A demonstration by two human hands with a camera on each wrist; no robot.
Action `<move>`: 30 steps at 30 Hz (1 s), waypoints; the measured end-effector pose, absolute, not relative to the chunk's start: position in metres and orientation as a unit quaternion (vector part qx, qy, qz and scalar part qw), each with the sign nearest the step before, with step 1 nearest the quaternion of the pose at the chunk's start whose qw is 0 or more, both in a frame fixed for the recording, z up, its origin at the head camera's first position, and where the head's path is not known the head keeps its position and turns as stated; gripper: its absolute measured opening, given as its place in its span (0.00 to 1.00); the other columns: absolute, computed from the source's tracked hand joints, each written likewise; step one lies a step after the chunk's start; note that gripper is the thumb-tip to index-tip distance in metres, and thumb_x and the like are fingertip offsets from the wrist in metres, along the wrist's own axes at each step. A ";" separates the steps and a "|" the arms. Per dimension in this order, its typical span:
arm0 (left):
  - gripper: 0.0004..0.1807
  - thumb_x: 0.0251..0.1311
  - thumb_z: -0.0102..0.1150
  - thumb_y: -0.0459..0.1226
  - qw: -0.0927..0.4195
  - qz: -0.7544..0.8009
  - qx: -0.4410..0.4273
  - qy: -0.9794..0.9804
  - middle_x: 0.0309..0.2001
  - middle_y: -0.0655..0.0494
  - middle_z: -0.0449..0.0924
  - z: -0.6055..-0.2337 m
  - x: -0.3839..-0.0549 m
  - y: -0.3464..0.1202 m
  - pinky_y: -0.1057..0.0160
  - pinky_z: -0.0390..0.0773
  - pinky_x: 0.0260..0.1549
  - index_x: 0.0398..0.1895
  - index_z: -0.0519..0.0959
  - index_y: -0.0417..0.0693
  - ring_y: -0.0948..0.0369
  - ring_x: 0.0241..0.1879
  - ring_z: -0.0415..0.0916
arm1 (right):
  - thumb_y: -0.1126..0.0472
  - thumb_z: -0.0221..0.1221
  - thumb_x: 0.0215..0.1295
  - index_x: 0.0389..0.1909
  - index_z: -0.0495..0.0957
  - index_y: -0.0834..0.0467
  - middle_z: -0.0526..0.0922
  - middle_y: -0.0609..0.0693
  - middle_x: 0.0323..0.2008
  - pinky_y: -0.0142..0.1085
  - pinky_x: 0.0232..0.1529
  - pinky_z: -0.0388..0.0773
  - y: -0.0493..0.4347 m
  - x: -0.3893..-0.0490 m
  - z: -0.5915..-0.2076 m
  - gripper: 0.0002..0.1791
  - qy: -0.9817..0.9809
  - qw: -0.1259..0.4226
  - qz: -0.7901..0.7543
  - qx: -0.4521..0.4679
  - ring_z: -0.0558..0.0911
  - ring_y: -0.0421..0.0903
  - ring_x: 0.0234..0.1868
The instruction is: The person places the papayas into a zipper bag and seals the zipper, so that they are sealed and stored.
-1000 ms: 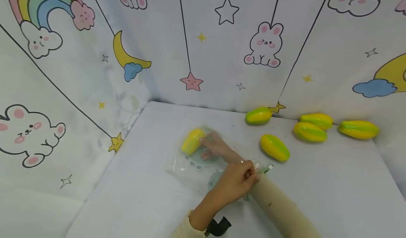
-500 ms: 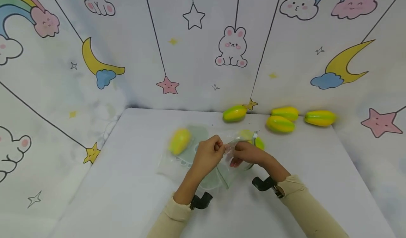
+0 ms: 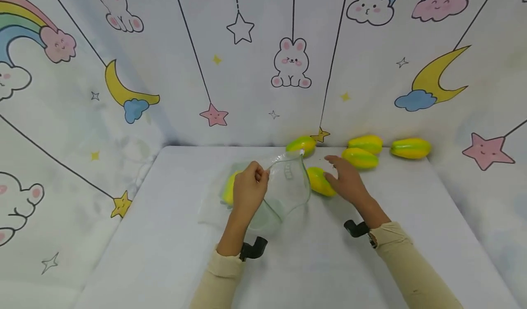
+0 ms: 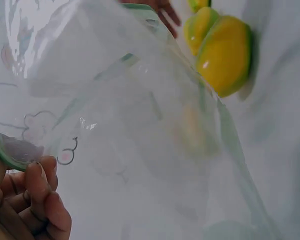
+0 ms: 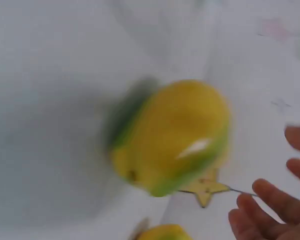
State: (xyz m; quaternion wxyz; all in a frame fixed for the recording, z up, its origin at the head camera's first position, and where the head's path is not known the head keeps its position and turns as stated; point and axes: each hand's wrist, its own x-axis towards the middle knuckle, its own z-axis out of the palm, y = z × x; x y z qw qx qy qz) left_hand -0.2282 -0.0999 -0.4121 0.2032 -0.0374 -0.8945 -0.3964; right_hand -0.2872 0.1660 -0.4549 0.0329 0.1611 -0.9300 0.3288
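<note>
My left hand (image 3: 249,188) pinches the green-edged rim of a clear plastic zip bag (image 3: 288,174), whose mouth gapes toward the right. Inside the bag, partly hidden behind that hand, lies one oblong yellow-and-green fruit (image 3: 229,190). In the left wrist view, thumb and fingertips (image 4: 36,175) meet at the rim of the bag. My right hand (image 3: 347,178) is beside a loose fruit (image 3: 320,182) of the same kind, just right of the bag's mouth. Its fingers are spread and hold nothing. The right wrist view shows this fruit (image 5: 185,130) apart from the fingers (image 5: 275,200).
Along the back of the white table (image 3: 164,254) lie several more such fruits: one behind the bag (image 3: 300,145), a pair (image 3: 360,158) behind my right hand, and one (image 3: 410,148) farther right. A cartoon-printed backdrop (image 3: 255,71) rises behind the table's far edge.
My right hand has come out of the bag, leaving the fruit inside, and moved right to the loose fruit. My left hand keeps its pinch on the rim. The head view has shifted.
</note>
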 end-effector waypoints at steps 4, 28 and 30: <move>0.11 0.64 0.62 0.36 0.225 -0.424 -0.014 -0.877 0.17 0.55 0.73 -0.404 -0.228 -0.113 0.67 0.64 0.14 0.24 0.73 0.46 0.64 0.14 0.63 | 0.60 0.61 0.66 0.74 0.58 0.55 0.63 0.69 0.69 0.61 0.63 0.67 0.158 -0.296 -0.479 0.37 -0.951 -0.040 0.224 0.211 0.70 0.67 0.64; 0.11 0.64 0.62 0.37 0.193 -0.395 -0.044 -0.897 0.16 0.59 0.75 -0.424 -0.218 -0.112 0.70 0.66 0.11 0.24 0.73 0.47 0.68 0.13 0.65 | 0.65 0.63 0.58 0.76 0.45 0.57 0.68 0.72 0.58 0.44 0.33 0.83 0.186 -0.294 -0.485 0.48 -0.929 -0.128 0.335 0.087 0.75 0.62 0.47; 0.11 0.64 0.62 0.37 0.197 -0.373 -0.049 -0.905 0.17 0.60 0.75 -0.423 -0.216 -0.108 0.70 0.66 0.12 0.25 0.73 0.47 0.68 0.13 0.64 | 0.65 0.63 0.60 0.77 0.42 0.55 0.62 0.72 0.64 0.42 0.31 0.84 0.191 -0.292 -0.484 0.50 -0.907 -0.149 0.389 0.051 0.74 0.65 0.52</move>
